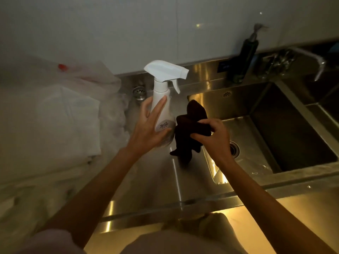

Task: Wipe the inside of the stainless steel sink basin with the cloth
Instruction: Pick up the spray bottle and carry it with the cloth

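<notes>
1. Head view: left hand [146,125] grips a white spray bottle [161,103]; right hand [212,136] pinches the dark cloth [190,125] bunched above the sink basin [238,129] left rim
2. Wiping looks not yet begun; the whole basin remains

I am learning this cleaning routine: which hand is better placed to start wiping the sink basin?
Probably the right hand: it grips the dark cloth at the basin's edge. The left hand holds the spray bottle.

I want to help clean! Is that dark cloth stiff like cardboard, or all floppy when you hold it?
Probably floppy: the dark cloth droops in folds below the right hand that grips it. It likely feels light, since a few curled fingers hold it up. It looks soft, so it shouldn't slip easily.
</notes>
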Demonstrator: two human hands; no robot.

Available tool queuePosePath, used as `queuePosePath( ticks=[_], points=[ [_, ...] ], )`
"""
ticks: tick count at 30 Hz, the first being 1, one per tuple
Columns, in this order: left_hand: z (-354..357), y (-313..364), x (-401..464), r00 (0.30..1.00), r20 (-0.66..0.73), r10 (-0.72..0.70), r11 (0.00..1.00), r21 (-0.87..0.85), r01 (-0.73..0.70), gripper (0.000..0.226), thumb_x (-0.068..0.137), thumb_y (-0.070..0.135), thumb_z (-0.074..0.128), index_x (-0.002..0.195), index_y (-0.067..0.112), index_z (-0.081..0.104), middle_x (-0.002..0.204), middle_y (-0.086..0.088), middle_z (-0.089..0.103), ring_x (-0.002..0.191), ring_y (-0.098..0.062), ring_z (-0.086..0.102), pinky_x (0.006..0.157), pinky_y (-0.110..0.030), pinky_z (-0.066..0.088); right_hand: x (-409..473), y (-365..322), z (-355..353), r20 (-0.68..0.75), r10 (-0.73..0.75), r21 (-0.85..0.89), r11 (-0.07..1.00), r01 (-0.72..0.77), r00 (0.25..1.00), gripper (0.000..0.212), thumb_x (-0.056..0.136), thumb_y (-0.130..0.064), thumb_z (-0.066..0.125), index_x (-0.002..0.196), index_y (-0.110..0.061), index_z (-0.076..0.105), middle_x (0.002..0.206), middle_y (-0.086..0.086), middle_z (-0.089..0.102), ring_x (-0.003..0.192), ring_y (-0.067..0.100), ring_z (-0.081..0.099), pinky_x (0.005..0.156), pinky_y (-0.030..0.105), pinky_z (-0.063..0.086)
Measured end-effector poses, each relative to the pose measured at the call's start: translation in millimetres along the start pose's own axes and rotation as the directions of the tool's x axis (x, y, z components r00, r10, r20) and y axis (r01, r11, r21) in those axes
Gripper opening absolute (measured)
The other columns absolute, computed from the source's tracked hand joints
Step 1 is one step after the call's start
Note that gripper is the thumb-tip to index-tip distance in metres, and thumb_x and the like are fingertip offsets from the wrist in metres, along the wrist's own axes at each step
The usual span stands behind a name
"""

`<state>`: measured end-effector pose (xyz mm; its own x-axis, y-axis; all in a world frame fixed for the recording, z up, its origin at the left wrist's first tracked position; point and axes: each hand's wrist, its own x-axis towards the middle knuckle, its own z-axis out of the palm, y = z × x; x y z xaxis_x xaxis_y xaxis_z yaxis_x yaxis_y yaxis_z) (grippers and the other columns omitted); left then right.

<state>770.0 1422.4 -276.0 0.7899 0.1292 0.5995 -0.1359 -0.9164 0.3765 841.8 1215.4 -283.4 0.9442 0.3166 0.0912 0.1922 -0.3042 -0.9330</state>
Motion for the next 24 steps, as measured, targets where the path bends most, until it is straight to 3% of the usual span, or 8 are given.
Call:
queuePosePath(
  ticks=[5, 9, 15, 18, 24],
  points=[
    [6.0, -51.7, 9.4, 0.991, -0.018, 0.133, 0.990, -0.055, -0.133, 0.085, 0.078, 0.031, 0.075, 0.144, 0.024, 0.021, 0.141, -0.013, 0.022, 0.129, -0.026, 0.033, 0.107, -0.020, 0.026, 3.3, -10.6, 35.8, -0.112, 0.036, -0.040, 0.998, -0.041, 0.993, 0.037, 0.069, -0.016, 0.080, 0.097, -0.030, 0.061, 0.107, -0.007, 0.055, 0.099, 0.003, 0.053, 0.081, 0.015, 0.044],
    [14.0, -90.2, 21.8, 0.967, -0.056, 0.248, 0.965, -0.074, -0.252, 0.085, 0.076, 0.024, 0.075, 0.142, 0.023, 0.021, 0.138, -0.015, 0.023, 0.126, -0.033, 0.035, 0.104, -0.036, 0.036, 5.0, -17.0, 60.4, -0.163, 0.060, -0.086, 0.993, -0.075, 0.985, 0.034, 0.071, -0.015, 0.079, 0.099, -0.026, 0.063, 0.106, -0.006, 0.056, 0.098, 0.004, 0.053, 0.079, 0.013, 0.042],
    [25.6, -139.7, 43.7, 0.926, -0.009, 0.378, 0.910, -0.179, -0.373, 0.073, 0.085, 0.029, 0.067, 0.143, 0.020, 0.023, 0.137, -0.017, 0.025, 0.125, -0.037, 0.038, 0.110, -0.028, 0.030, 7.9, -23.7, 82.8, -0.177, 0.078, -0.154, 0.982, -0.106, 0.981, 0.033, 0.073, -0.016, 0.078, 0.102, -0.024, 0.064, 0.109, -0.005, 0.054, 0.103, 0.008, 0.051, 0.081, 0.013, 0.040],
    [33.7, -151.5, 48.3, 0.896, 0.044, 0.442, 0.885, -0.181, -0.428, 0.067, 0.087, 0.033, 0.062, 0.142, 0.016, 0.027, 0.137, -0.018, 0.025, 0.120, -0.037, 0.042, 0.098, -0.035, 0.042, 11.0, -24.8, 90.4, -0.181, 0.093, -0.166, 0.978, -0.124, 0.979, 0.033, 0.073, -0.017, 0.078, 0.102, -0.024, 0.064, 0.110, -0.006, 0.053, 0.102, 0.006, 0.050, 0.080, 0.011, 0.038],
    [44.5, -165.8, 49.1, 0.882, 0.082, 0.464, 0.877, -0.180, -0.445, 0.066, 0.086, 0.035, 0.060, 0.140, 0.013, 0.030, 0.135, -0.020, 0.028, 0.106, -0.033, 0.050, 0.082, -0.025, 0.042, 18.8, -22.7, 101.2, -0.184, 0.112, -0.179, 0.973, -0.146, 0.977, 0.033, 0.073, -0.015, 0.078, 0.100, -0.026, 0.063, 0.106, -0.010, 0.050, 0.096, -0.001, 0.047, 0.073, 0.006, 0.039]
  ],
)
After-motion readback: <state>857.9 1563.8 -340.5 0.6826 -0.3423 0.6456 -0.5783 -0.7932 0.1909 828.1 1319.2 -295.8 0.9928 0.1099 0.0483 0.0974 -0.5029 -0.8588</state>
